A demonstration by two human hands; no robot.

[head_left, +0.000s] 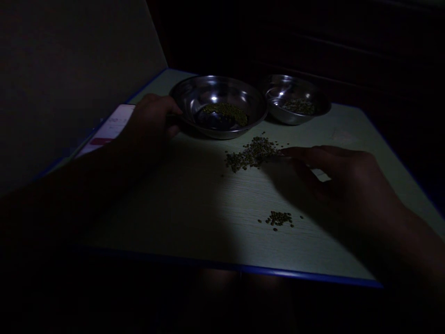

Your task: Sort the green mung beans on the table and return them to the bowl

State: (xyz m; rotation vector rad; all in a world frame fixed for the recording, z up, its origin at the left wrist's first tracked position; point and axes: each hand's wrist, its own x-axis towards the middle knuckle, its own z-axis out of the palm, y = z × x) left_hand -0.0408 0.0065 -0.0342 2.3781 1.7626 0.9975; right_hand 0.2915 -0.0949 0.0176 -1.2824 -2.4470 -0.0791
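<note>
My left hand grips the left rim of a steel bowl that holds a patch of small green beans. My right hand lies low over the table with fingers stretched out, its fingertips touching the right edge of a loose pile of beans on the tabletop. A smaller heap of beans lies nearer the front edge, left of my right wrist. A second steel bowl with beans stands at the back right.
The table is pale with a blue edge, dimly lit. A phone with a lit screen lies at the left edge beside my left hand. A wall rises at the left; the background is dark.
</note>
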